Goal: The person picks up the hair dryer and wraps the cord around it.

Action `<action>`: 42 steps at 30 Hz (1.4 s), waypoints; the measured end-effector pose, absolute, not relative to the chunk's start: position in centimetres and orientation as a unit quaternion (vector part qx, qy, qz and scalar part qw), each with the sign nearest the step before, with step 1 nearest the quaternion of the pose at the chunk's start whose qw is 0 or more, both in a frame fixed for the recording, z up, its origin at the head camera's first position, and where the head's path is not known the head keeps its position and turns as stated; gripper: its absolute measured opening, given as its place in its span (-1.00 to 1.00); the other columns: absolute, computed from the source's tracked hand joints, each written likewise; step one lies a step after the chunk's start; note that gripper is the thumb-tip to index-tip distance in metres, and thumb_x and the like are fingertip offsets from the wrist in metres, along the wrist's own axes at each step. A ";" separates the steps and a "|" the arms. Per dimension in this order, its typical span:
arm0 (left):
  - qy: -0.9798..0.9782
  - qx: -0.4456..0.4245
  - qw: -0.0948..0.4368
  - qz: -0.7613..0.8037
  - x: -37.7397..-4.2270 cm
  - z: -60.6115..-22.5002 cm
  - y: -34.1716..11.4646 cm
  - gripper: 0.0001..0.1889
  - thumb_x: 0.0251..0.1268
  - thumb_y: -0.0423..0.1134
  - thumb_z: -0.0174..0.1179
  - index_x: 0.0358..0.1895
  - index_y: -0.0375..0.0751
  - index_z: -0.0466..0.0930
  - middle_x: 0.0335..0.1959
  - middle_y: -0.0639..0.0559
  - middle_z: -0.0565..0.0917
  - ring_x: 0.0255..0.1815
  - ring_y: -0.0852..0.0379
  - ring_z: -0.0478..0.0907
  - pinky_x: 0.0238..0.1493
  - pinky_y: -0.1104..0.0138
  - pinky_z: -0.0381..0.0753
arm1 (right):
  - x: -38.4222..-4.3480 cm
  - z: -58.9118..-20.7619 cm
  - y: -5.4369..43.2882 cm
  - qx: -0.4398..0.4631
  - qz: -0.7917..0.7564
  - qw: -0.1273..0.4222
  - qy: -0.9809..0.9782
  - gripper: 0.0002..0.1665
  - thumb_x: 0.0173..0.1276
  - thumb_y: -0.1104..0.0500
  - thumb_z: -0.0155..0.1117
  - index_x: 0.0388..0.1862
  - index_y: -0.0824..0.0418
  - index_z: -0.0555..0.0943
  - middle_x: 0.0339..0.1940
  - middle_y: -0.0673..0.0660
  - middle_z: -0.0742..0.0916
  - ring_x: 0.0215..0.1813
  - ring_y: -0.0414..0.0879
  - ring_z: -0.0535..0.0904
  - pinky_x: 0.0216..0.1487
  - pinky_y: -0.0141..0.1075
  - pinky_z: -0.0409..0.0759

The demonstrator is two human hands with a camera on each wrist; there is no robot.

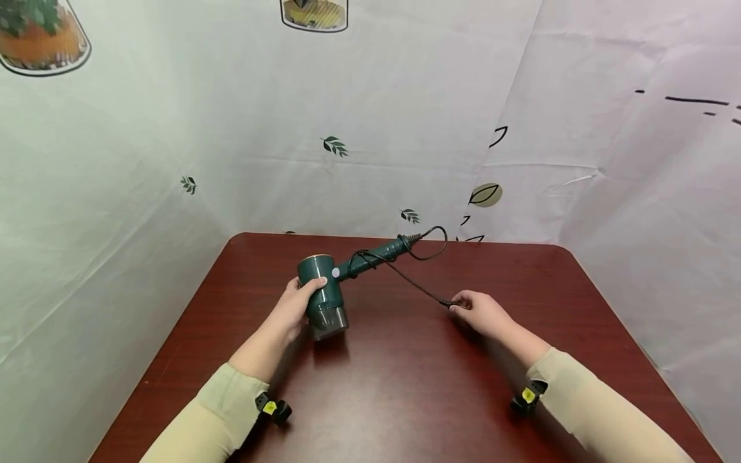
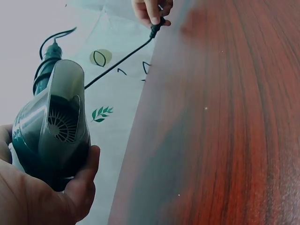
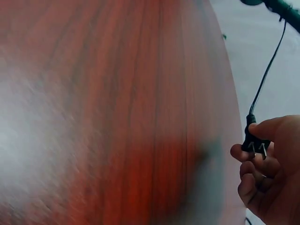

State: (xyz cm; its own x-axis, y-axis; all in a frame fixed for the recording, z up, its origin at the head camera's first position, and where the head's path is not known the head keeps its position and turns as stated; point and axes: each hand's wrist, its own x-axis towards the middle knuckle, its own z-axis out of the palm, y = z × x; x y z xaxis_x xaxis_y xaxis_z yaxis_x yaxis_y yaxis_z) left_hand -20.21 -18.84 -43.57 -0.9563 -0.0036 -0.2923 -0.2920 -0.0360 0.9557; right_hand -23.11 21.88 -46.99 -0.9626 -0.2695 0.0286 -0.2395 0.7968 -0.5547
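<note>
My left hand (image 1: 298, 305) grips a dark green hair dryer (image 1: 330, 294) round its barrel, thumb across the top. Its smoky see-through nozzle (image 2: 70, 89) points toward me, with a slotted grille showing inside. The dryer's handle (image 1: 379, 254) slants up to the far right, wrapped in a few turns of black cord (image 1: 418, 285). From the handle the cord runs fairly straight to my right hand (image 1: 483, 314). There, thumb and fingers pinch a black two-pin plug (image 3: 255, 143), its metal prongs bare in the right wrist view.
Beneath both hands lies a dark red wood-grain table (image 1: 399, 386). White sheeting (image 1: 370, 116) printed with leaves hangs behind it and along both sides. A small black wrist camera (image 1: 274, 409) sits at the left cuff, another (image 1: 528, 397) at the right.
</note>
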 end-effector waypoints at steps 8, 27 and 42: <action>0.680 -0.143 0.085 0.714 -20.5 -43.7 -19.2 -0.04 0.35 0.15 0.17 0.59 -0.09 -0.24 0.33 -0.30 0.36 0.15 -0.15 0.53 -0.14 0.18 0.61 | -20.4 -46.0 20.2 -0.197 -0.280 -0.008 0.940 -0.66 0.39 0.13 0.31 0.13 0.04 0.62 -0.38 -0.13 0.64 -0.41 -0.22 0.46 -0.36 -0.27 0.44; 0.697 -0.168 0.054 0.695 -20.8 -44.1 -19.4 0.02 0.29 0.19 0.21 0.59 -0.11 -0.25 0.32 -0.31 0.37 0.17 -0.18 0.52 -0.18 0.18 0.60 | -15.5 -42.4 16.4 -0.421 -0.293 -0.069 0.856 -0.89 0.34 0.15 0.39 -0.19 -0.07 0.72 -0.33 -0.28 0.64 -0.42 -0.42 0.47 -0.38 -0.49 0.50; 0.738 -0.136 0.038 0.660 -21.0 -44.9 -18.1 0.03 0.26 0.11 0.29 0.56 -0.18 -0.22 0.38 -0.32 0.24 0.24 -0.24 0.46 0.22 -0.05 0.46 | -13.9 -38.2 11.2 -0.512 -0.244 0.095 0.818 -0.67 0.39 0.11 0.31 0.12 -0.04 0.60 -0.18 -0.23 0.70 -0.19 -0.51 0.56 -0.19 -0.47 0.58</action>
State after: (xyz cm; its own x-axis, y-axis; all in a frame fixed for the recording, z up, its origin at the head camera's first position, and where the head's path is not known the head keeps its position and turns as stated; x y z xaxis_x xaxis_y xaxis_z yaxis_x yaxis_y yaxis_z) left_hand -21.04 -18.06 -44.89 -0.9603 -0.1496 -0.2353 -0.2505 0.0922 0.9637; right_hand -13.90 11.22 -38.18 -0.4571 -0.8844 0.0944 -0.7916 0.3561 -0.4965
